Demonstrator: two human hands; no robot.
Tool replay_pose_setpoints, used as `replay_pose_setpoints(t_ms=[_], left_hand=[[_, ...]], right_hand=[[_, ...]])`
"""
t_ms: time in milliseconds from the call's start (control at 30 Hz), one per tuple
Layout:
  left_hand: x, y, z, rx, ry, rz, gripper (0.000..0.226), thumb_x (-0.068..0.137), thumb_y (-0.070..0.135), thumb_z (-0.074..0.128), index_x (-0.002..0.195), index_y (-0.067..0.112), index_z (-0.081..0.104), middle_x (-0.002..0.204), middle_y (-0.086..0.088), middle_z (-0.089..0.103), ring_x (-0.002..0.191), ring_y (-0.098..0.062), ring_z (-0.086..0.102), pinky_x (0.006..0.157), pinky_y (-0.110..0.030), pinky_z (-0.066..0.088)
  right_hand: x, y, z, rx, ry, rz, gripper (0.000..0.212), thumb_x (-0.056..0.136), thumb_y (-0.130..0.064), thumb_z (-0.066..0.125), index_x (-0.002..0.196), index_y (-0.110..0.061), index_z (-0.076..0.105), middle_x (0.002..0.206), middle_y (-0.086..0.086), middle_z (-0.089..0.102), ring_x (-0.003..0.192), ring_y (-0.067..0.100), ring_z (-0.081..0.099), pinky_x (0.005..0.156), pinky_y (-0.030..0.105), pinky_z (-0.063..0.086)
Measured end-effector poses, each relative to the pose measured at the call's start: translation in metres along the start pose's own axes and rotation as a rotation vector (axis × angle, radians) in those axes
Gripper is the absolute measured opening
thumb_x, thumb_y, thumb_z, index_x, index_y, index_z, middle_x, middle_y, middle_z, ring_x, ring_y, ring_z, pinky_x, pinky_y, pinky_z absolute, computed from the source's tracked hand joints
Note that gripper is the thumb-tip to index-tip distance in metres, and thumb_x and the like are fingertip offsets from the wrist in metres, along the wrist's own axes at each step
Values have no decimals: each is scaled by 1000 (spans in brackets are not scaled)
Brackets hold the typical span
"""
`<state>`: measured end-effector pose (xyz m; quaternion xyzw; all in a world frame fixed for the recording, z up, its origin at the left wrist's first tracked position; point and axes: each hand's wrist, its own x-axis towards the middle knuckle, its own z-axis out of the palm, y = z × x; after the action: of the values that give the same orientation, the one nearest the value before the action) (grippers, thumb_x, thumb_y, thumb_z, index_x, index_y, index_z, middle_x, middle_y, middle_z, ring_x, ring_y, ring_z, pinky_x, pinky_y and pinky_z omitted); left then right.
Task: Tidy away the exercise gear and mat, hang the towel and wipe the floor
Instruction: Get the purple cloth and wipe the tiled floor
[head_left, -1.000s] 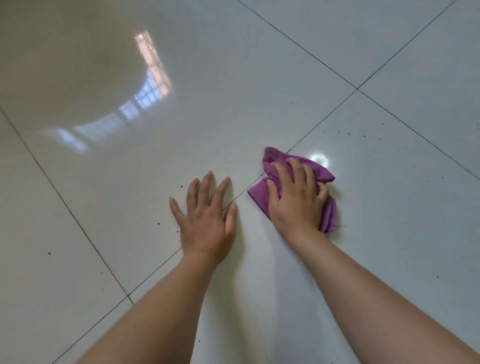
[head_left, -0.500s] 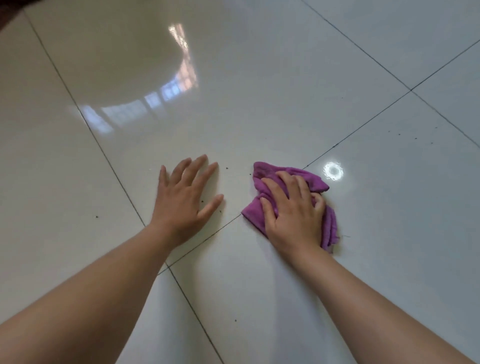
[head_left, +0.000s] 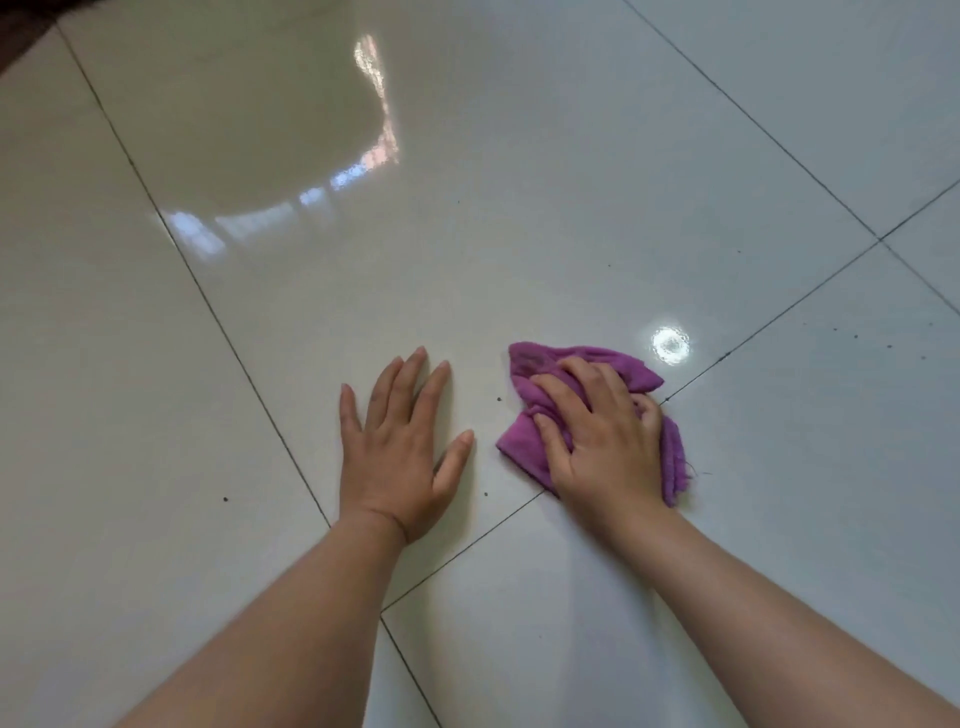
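A crumpled purple cloth (head_left: 626, 370) lies on the glossy white tiled floor (head_left: 519, 234), right of centre. My right hand (head_left: 602, 441) is on top of it, with bent fingers bunching the fabric and pressing it against the tile. My left hand (head_left: 400, 457) rests flat on the floor just left of the cloth, fingers straight and spread, holding nothing. A narrow strip of bare tile separates the two hands. Most of the cloth's middle is hidden under my right hand.
Dark grout lines (head_left: 234, 353) cross the floor diagonally, and two meet near my left forearm. Small dark specks (head_left: 498, 399) dot the tiles around the hands and at the far right. A window reflection (head_left: 363, 171) and a round light glare (head_left: 670, 345) shine on the floor.
My right hand has kept the cloth under it and slid it a little leftwards along the tile. My left hand has shifted left and stays flat. The view has swung.
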<state>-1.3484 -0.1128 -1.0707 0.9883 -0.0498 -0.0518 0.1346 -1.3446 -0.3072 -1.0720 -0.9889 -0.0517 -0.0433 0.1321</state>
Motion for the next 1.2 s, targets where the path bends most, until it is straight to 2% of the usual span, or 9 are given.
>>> replay_pose_setpoints(t_ms=[133, 233, 333, 500, 567, 733, 900, 1067, 1200], left_hand=[[0, 0, 1, 10, -8, -1, 66, 86, 53, 27, 144, 23, 26, 154, 0, 21, 140, -17, 12, 112, -55, 4], [-1, -2, 2, 21, -8, -2, 65, 86, 53, 28, 144, 23, 25, 154, 0, 21, 140, -18, 12, 112, -55, 3], [-1, -2, 4, 24, -2, 7, 65, 86, 53, 27, 144, 24, 23, 155, 0, 20, 140, -18, 11, 112, -54, 1], [-1, -2, 5, 28, 23, 13, 65, 86, 54, 26, 144, 24, 26, 155, -1, 21, 140, -18, 12, 112, -54, 2], [-1, -1, 4, 39, 22, 6, 67, 86, 55, 22, 145, 25, 23, 156, 1, 17, 142, -18, 10, 112, -53, -1], [-3, 1, 1, 43, 4, -10, 72, 81, 58, 11, 147, 29, 16, 157, 4, 8, 144, -16, 4, 113, -51, -4], [-19, -1, -6, 62, -45, 19, 76, 80, 61, 8, 148, 29, 11, 158, 5, 4, 145, -14, 3, 115, -49, 0], [-61, -55, -30, 129, -34, 171, 76, 82, 73, 19, 146, 33, 21, 156, 5, 16, 143, -18, 16, 115, -53, 5], [-53, -99, -34, 78, 51, -171, 75, 81, 66, 21, 146, 29, 20, 157, 5, 11, 144, -19, 8, 114, -53, 3]], right_hand=[[49, -1, 8, -9, 86, 244, 40, 89, -44, 37, 121, -30, 55, 135, -2, 49, 124, 18, 38, 90, 37, 23], [95, -6, 14, -13, 29, 283, 42, 92, -44, 35, 131, -31, 47, 144, -3, 39, 132, 20, 31, 96, 42, 23], [110, -18, 19, -18, -12, 171, 42, 94, -43, 34, 133, -31, 44, 147, -4, 35, 134, 19, 28, 96, 40, 20], [44, -21, 14, 4, -13, -84, 41, 85, -45, 39, 121, -32, 56, 135, -3, 49, 126, 19, 37, 89, 36, 22], [33, -12, 7, 15, -30, -85, 39, 85, -46, 40, 119, -34, 55, 134, -4, 49, 124, 17, 37, 89, 37, 24], [50, -23, 8, -5, -76, 113, 42, 93, -45, 37, 133, -34, 43, 148, -4, 32, 135, 18, 24, 98, 41, 18], [-14, -43, 13, -29, -34, 10, 45, 86, -46, 34, 124, -32, 53, 137, -2, 47, 126, 19, 35, 88, 37, 21], [-59, -56, 12, -66, -51, -161, 41, 85, -47, 38, 121, -36, 54, 133, -3, 51, 123, 19, 35, 87, 37, 22], [-32, -64, 17, -32, -61, -136, 42, 86, -48, 35, 121, -37, 54, 134, -3, 49, 125, 19, 37, 89, 38, 21]])
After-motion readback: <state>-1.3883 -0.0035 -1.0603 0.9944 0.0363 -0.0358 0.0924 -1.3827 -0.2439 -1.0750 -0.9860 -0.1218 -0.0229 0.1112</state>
